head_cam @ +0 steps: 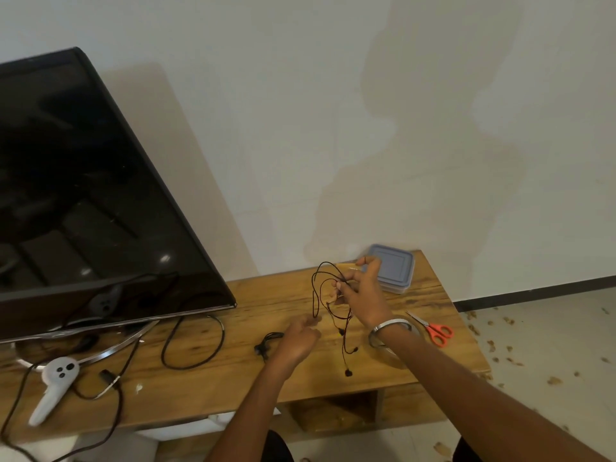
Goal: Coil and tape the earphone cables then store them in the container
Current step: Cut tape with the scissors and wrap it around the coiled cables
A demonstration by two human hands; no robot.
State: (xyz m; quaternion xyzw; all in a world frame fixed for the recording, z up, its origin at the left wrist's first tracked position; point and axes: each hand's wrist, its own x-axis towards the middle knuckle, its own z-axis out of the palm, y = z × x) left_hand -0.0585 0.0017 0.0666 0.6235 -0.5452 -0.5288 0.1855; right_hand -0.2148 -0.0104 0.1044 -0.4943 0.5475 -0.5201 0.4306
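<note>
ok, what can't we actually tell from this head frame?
- Container: near-left corner hidden behind the right hand; contents unseen under the lid.
- Left hand: fingertips blurred, so its grip on the earphone cable is unclear.
- Second cable bundle: partly behind the left hand.
- Tape: cannot be made out anywhere.
- Scissors: blades partly behind the right wrist.

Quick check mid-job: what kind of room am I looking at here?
Probably a home living room: a flat-screen TV stands on a low wooden table against a plain wall, with a white game controller beside its stand.
</note>
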